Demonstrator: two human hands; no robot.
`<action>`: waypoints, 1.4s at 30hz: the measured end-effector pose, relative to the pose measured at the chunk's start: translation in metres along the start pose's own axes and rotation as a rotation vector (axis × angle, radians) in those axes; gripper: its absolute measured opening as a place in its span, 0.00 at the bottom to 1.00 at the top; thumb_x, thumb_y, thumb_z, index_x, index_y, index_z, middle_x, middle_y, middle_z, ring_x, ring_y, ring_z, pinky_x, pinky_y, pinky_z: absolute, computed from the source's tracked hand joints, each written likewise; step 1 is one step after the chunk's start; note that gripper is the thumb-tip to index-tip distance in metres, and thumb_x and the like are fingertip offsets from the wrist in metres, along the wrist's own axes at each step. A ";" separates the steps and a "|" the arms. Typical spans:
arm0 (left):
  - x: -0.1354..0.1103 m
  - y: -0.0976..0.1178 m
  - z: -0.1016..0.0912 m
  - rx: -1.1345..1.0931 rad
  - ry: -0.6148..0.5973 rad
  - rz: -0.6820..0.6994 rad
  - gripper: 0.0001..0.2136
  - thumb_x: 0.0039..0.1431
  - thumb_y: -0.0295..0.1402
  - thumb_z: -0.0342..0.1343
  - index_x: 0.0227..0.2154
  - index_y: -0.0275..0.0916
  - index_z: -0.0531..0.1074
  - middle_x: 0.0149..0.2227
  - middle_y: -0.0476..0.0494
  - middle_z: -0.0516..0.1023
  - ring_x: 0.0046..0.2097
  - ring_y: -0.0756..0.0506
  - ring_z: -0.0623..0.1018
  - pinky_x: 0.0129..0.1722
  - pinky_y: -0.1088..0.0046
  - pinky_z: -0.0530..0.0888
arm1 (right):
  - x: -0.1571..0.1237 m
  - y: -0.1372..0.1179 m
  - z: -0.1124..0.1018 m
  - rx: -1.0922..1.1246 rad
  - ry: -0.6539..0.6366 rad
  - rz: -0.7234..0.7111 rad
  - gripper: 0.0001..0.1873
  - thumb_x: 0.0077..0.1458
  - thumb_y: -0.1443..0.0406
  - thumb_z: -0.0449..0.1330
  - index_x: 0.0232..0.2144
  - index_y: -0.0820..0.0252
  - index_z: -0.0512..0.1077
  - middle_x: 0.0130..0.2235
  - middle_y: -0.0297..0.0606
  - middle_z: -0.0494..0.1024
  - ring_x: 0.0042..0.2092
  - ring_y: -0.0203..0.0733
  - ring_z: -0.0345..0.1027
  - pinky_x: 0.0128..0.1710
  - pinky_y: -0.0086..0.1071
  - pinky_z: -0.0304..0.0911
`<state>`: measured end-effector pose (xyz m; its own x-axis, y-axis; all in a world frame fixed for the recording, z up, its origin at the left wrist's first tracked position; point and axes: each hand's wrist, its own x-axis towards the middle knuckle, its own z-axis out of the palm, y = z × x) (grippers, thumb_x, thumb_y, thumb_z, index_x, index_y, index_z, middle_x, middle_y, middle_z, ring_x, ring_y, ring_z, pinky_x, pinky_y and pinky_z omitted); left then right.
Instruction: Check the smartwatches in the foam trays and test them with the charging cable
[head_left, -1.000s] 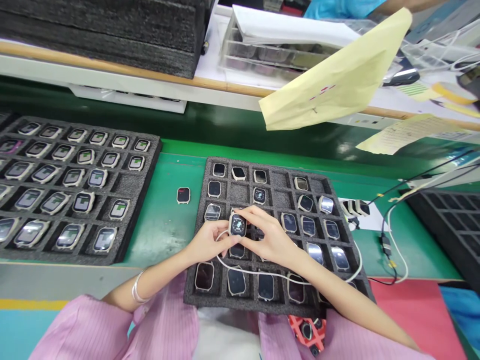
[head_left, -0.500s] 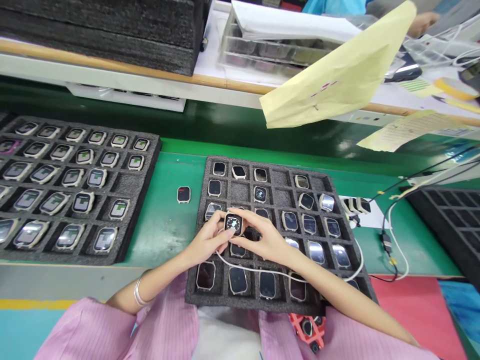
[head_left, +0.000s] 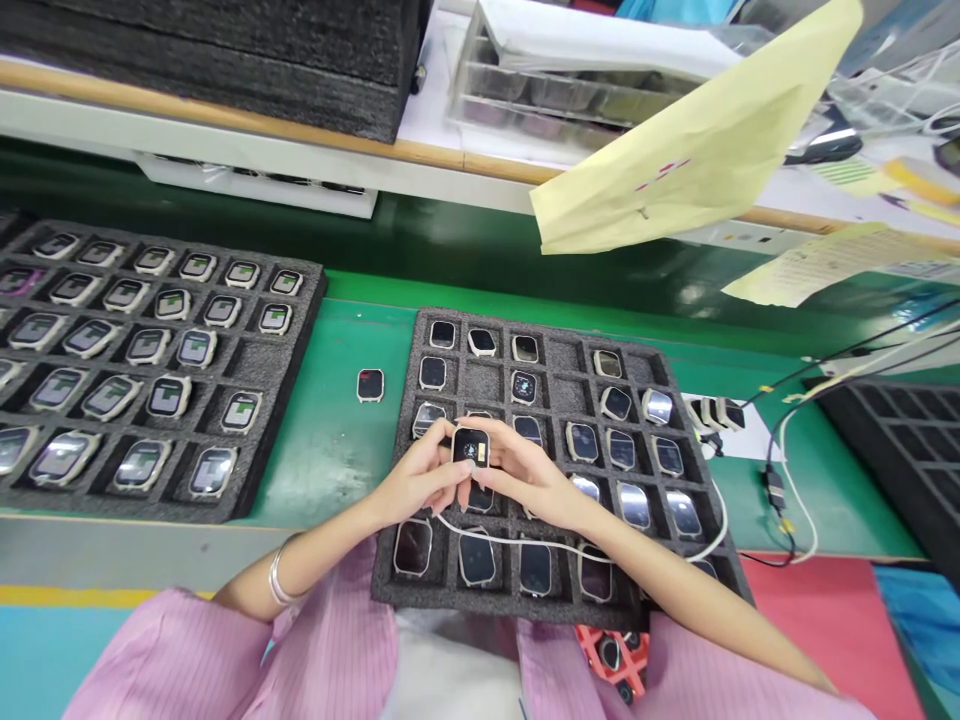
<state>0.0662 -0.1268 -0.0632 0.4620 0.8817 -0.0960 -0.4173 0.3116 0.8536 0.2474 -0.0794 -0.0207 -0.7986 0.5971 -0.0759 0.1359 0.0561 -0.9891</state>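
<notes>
Watch (head_left: 471, 446): squarish, rounded corners, pale-edged
Screen (head_left: 466, 440): lit, black, pale dial, small yellowish patch at right
Place: above the foam tray (head_left: 480, 598)
Left hand (head_left: 418, 476): gripping the watch's left side
Right hand (head_left: 538, 482): holding its right side

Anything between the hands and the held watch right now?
Nothing visible: the left hand and right hand both grip the held watch directly. The white cable crosses the foam tray below it in the view, not over it.

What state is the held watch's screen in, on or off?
On: the watch, between left hand and right hand, shows pale markings on its dark screen.
</notes>
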 end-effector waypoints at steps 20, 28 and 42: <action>-0.008 0.018 0.001 0.054 0.176 -0.072 0.16 0.59 0.47 0.53 0.31 0.38 0.61 0.20 0.58 0.61 0.15 0.59 0.55 0.16 0.79 0.51 | 0.049 0.014 -0.078 -1.071 0.197 -0.139 0.20 0.55 0.62 0.63 0.49 0.63 0.69 0.45 0.48 0.70 0.47 0.55 0.64 0.47 0.51 0.64; -0.020 0.015 0.000 0.082 0.159 -0.135 0.17 0.56 0.45 0.58 0.35 0.35 0.65 0.31 0.47 0.74 0.19 0.56 0.67 0.20 0.79 0.64 | 0.099 -0.003 -0.047 -1.204 -0.006 -0.107 0.14 0.55 0.64 0.64 0.43 0.65 0.73 0.42 0.48 0.72 0.45 0.54 0.66 0.44 0.47 0.65; -0.019 0.006 -0.011 -0.007 0.169 -0.065 0.22 0.48 0.37 0.66 0.44 0.34 0.68 0.41 0.42 0.74 0.19 0.59 0.63 0.17 0.80 0.58 | 0.053 -0.031 -0.030 -0.767 -0.095 -0.236 0.18 0.53 0.66 0.66 0.46 0.59 0.68 0.45 0.42 0.73 0.48 0.48 0.68 0.49 0.41 0.65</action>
<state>0.0464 -0.1377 -0.0617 0.3502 0.9064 -0.2363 -0.3968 0.3720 0.8391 0.2189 -0.0257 0.0093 -0.8982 0.4323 0.0798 0.2945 0.7264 -0.6210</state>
